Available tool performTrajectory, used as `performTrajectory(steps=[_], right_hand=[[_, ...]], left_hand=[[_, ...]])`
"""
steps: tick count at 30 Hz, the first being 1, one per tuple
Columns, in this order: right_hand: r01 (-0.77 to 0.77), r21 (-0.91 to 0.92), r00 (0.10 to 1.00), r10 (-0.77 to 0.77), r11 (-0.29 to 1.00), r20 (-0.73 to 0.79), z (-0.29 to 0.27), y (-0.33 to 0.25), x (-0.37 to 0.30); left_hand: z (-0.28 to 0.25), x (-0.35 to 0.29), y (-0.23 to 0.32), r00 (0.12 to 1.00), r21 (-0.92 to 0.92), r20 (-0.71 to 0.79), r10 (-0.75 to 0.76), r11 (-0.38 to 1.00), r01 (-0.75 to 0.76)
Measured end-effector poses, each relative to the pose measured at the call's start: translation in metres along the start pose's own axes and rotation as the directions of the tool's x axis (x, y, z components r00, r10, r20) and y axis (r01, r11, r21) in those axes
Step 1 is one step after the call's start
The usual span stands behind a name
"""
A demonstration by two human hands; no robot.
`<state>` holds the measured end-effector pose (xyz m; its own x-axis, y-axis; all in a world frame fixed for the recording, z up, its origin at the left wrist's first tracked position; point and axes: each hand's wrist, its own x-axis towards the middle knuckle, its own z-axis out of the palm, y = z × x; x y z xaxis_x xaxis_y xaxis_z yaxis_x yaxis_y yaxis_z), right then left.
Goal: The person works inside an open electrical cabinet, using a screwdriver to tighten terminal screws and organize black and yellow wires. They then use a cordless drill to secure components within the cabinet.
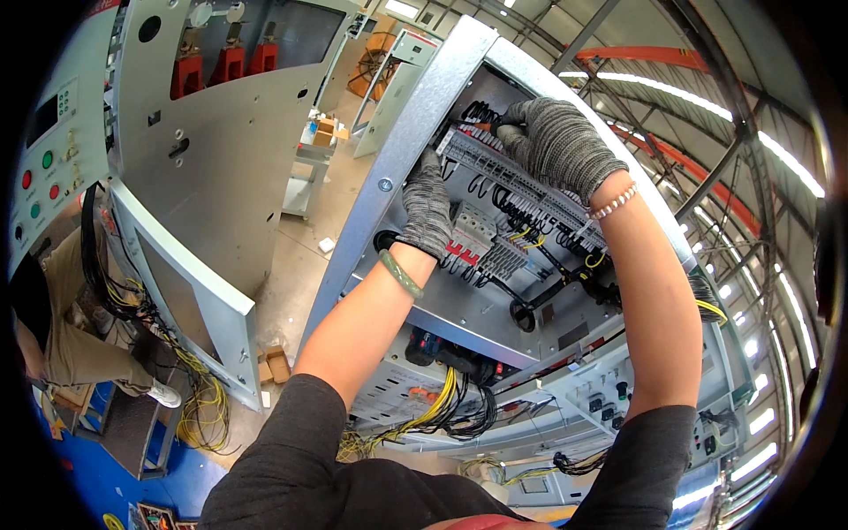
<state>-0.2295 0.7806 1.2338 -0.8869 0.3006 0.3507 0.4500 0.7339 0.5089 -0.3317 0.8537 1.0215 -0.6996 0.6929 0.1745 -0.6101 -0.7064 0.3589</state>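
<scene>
- On my remote feed, the left hand [427, 208] and right hand [570, 146] wear knitted fabric gloves [549, 128] streaked black and grey.
- A smooth, round bangle [400, 275] shows mottled green.
- I see pale, pearly beads on a thin bracelet [612, 202].
- Silver-grey colours the rectangular metal cabinet frame [444, 84].
- Bright red small switch levers [460, 253] front light-grey boxy breakers [475, 225].
- Yellow mixes with black in the long, loose cables [444, 402].

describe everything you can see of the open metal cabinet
The cabinet looks like silvery sheet metal, its open front framed by wide edges and slanted in this view. Inside are a grey slotted strip, black wires and red parts. The gloved left hand and right hand reach in; whether they touch its walls is unclear.
</scene>
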Motion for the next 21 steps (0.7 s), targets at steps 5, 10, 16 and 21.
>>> performTrajectory(steps=[5,10,16,21], right_hand=[[0.057,0.05,0.998,-0.057,0.997,-0.011,-0.01,-0.002,-0.004],[0.101,0.11,0.995,-0.102,0.989,-0.001,-0.011,-0.006,-0.022],[0.169,0.11,0.986,-0.169,0.98,-0.004,-0.014,-0.016,-0.032],[0.194,0.056,0.98,-0.191,0.979,-0.048,-0.012,-0.025,-0.042]], left_hand=[[-0.005,0.001,0.003,0.993,0.035,-0.068,0.099,0.995,-0.096],[0.008,-0.047,0.035,0.966,-0.147,-0.2,-0.161,0.98,0.133],[-0.002,-0.076,0.045,0.984,-0.166,-0.159,-0.085,0.984,0.058],[0.0,-0.082,0.053,0.96,-0.04,-0.266,-0.082,0.996,0.074]])
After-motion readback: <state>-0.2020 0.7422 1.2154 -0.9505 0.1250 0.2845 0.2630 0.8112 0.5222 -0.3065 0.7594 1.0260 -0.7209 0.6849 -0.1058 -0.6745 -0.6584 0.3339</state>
